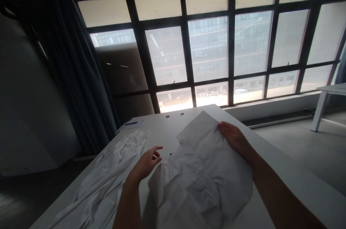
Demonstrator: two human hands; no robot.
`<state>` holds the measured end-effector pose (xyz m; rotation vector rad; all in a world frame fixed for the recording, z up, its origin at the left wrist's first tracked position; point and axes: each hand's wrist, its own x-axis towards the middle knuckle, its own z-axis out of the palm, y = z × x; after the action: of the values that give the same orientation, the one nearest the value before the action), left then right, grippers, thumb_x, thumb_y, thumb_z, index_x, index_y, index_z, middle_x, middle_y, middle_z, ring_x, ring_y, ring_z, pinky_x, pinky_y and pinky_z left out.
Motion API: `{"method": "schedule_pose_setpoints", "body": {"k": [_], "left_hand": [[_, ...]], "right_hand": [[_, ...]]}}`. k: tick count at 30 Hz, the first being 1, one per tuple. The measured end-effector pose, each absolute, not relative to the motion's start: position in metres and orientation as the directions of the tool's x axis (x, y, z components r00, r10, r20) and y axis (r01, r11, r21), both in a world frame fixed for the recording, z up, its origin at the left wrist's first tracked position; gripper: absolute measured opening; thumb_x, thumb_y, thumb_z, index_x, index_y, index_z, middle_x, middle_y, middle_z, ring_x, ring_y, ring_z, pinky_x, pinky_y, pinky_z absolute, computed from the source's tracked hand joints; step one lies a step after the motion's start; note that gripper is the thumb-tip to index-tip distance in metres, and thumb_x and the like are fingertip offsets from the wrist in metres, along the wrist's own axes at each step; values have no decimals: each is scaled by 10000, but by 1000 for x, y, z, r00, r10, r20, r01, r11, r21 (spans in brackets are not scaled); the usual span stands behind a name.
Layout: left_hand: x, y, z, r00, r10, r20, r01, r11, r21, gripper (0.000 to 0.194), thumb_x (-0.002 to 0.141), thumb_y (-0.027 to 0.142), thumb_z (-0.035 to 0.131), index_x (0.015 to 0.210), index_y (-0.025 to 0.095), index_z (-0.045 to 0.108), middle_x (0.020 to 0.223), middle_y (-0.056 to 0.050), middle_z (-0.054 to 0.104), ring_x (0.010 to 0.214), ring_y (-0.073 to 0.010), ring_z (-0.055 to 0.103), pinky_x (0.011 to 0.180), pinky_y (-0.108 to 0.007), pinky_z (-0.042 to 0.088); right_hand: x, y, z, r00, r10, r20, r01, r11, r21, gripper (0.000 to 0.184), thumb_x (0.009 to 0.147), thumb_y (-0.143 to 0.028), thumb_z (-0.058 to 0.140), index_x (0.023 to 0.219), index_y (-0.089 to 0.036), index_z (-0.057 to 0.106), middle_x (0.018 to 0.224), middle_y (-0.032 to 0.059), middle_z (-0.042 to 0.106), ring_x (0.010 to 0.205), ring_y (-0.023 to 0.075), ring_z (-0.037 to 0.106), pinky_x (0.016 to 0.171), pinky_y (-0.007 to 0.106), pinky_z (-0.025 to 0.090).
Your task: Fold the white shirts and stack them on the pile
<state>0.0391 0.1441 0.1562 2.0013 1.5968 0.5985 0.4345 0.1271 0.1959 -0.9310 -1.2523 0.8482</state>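
A crumpled white cloth (205,164) hangs partly raised over the white table (159,128), one corner pointing up and away from me. My right hand (235,139) grips its upper right edge, thumb and fingers closed on the fabric. Just left of the cloth, my left hand (148,162) hovers with its fingers apart and nothing in them. Along the table's left side lies a second wrinkled heap of white cloth (108,178). Whether the raised piece is a garment I cannot tell.
At the table's far left corner lie a paper sheet (137,122) and a dark pen (131,123). Two round holes are set near the far edge. Beyond are tall windows (208,48) and a dark curtain (78,77). Another white table (321,110) stands at right.
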Motion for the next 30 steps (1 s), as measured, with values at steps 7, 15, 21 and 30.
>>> {"method": "schedule_pose_setpoints", "body": {"k": [7, 15, 21, 30], "left_hand": [[52, 129, 165, 222, 964, -147, 830, -108, 547, 688, 855, 577, 580, 1409, 172, 524, 1195, -124, 683, 989, -255, 678, 829, -333, 512], [135, 120, 148, 366, 901, -234, 881, -254, 400, 340, 711, 383, 750, 997, 209, 694, 998, -51, 728, 886, -252, 661, 760, -319, 496], [172, 106, 134, 499, 849, -173, 840, -425, 338, 190, 832, 245, 586, 1004, 232, 663, 1048, -43, 720, 961, -245, 650, 851, -338, 496], [212, 107, 112, 635, 772, 31, 717, -603, 348, 378, 888, 102, 436, 1196, 240, 607, 1367, -51, 608, 1244, -228, 552, 1080, -355, 418]], "right_hand": [[461, 165, 142, 53, 973, 223, 892, 54, -449, 265, 925, -320, 607, 1120, -143, 644, 1029, 167, 725, 964, 262, 677, 805, 328, 440], [371, 138, 106, -383, 923, -34, 877, 351, -328, 780, 625, -576, 846, 1254, -163, 640, 1290, 175, 650, 1115, 351, 642, 892, 372, 482], [388, 149, 110, -321, 946, 41, 894, 317, -316, 210, 815, -208, 600, 991, -189, 714, 1079, 116, 733, 1013, 274, 667, 834, 319, 452], [484, 171, 162, 30, 910, 413, 846, 197, -496, 241, 931, -250, 378, 999, -182, 599, 906, 119, 699, 844, 249, 635, 725, 317, 401]]}}
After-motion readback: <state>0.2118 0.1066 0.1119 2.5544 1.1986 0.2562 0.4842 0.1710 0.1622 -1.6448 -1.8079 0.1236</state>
